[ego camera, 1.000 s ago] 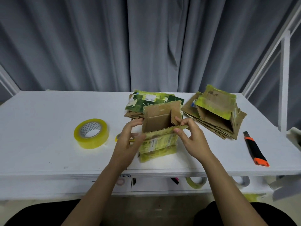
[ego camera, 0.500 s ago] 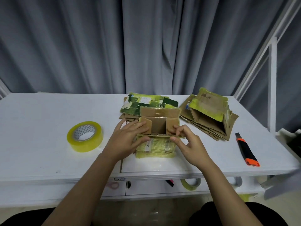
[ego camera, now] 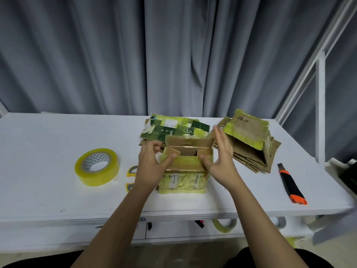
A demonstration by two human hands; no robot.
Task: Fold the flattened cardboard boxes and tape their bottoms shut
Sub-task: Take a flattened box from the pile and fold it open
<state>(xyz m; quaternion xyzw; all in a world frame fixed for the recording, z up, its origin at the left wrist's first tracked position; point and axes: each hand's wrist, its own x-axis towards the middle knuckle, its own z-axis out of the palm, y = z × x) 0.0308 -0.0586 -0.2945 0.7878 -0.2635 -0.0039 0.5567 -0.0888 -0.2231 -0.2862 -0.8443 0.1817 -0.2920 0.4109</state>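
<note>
Sweeping across the white bench from the left, I see a roll of yellowish tape lying flat, well apart from the work. Next comes the left hand, its fingers curled over the left end flap of the half-folded box, thumb pressing the near flap: a closed grip on the cardboard. The box stands near the front edge in the middle, bottom flaps turned up, its long axis running left to right between the two hands. The right hand is open, fingers straight and raised beside the right end, thumb touching the near flap's corner. Behind lie a flattened green stack and, further right, a heap of brown flattened boxes, then a utility knife. The far flap stands up just beyond both hands, so I judge either could push it down, while the tape lies on the left hand's side.
</note>
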